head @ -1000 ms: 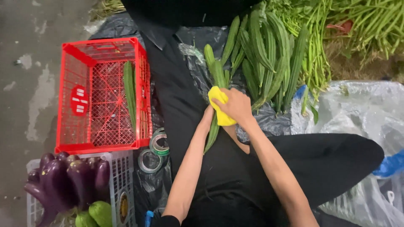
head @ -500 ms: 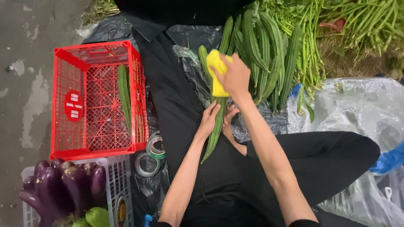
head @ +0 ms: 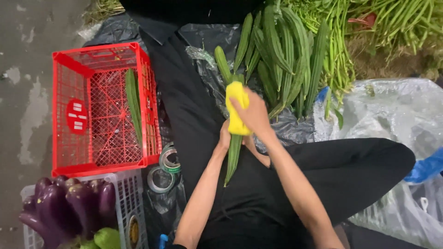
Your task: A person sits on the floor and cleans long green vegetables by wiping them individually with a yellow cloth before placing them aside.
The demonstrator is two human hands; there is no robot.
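**Gourd could slip mid-wipe**

Left hand (head: 224, 140) grips the long green gourd (head: 233, 159) over the lap; right hand (head: 253, 115), fingers closed on a yellow cloth (head: 236, 110), rubs its upper end. Hard rubbing risks snapping it or nudging the gourd pile (head: 277, 60) at one o'clock.

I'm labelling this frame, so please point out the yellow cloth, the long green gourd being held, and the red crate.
yellow cloth (head: 237, 109), head view, on its upper fold.
long green gourd (head: 232, 159), head view, on its lower half below the hands.
red crate (head: 99, 50), head view, on its top rim.
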